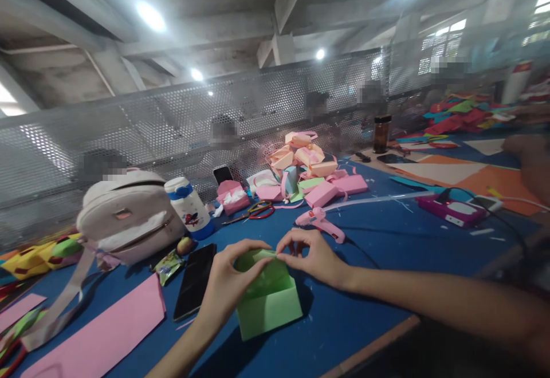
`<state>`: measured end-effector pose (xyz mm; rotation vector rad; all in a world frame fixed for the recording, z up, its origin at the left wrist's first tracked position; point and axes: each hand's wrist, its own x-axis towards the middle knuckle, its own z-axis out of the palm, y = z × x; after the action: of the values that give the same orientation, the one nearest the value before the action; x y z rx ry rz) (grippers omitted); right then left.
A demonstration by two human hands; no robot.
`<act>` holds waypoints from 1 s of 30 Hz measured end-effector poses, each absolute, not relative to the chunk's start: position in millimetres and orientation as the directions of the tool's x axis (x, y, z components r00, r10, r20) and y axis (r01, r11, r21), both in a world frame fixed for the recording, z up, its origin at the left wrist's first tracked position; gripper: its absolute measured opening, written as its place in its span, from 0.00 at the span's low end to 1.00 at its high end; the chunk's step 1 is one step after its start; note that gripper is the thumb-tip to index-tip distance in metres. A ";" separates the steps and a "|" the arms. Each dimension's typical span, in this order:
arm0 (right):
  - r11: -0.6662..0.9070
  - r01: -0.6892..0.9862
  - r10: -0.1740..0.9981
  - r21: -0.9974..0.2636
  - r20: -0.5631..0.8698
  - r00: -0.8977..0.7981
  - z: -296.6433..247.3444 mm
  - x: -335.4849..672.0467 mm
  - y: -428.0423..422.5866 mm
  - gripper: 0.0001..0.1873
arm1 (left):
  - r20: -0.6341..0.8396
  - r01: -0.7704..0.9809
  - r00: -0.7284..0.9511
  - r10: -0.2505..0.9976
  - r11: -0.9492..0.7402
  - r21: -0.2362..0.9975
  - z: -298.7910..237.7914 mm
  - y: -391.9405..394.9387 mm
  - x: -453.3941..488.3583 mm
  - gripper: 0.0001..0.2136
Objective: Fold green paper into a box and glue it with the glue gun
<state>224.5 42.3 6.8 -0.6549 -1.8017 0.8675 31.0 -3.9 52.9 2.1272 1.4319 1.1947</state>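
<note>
A light green paper box (270, 312), open at the top, stands on the blue table in front of me. My left hand (238, 263) grips its back wall from the left, thumb inside and fingers behind. The thumb and index finger of my right hand (315, 255) pinch the upper rim at the back right corner. Just beyond my right hand lies a pink glue gun (320, 220), a clear glue stick reaching out of it to the right. A black phone (195, 280) lies left of my left hand.
Pink paper sheets (103, 332), a white bag (129, 215) and a water bottle (189, 209) are at left. Scissors (260, 211) and a pile of small paper boxes (309, 163) lie behind. A purple power strip (451, 209) with cables sits right. A perforated metal partition (172, 120) borders the table.
</note>
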 end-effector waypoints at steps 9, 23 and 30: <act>0.505 -0.030 0.798 -0.863 0.480 -0.363 4.6 224.1 42.8 0.06 | 0.359 0.575 0.207 0.910 -0.410 0.708 67.1 9.8 38.9 0.05; 0.379 -0.059 0.855 -0.923 0.374 -0.358 -1.9 220.9 51.0 0.15 | 0.571 0.613 0.271 0.775 -0.596 0.519 57.6 3.5 37.0 0.03; 0.380 -0.037 0.850 -0.924 0.365 -0.379 -1.0 222.3 50.3 0.10 | 0.559 0.602 0.290 0.776 -0.603 0.524 60.6 2.4 38.2 0.08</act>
<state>222.3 50.3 -1.0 -0.7280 -1.6751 1.1533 38.2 2.4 60.6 2.3444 1.2743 1.2051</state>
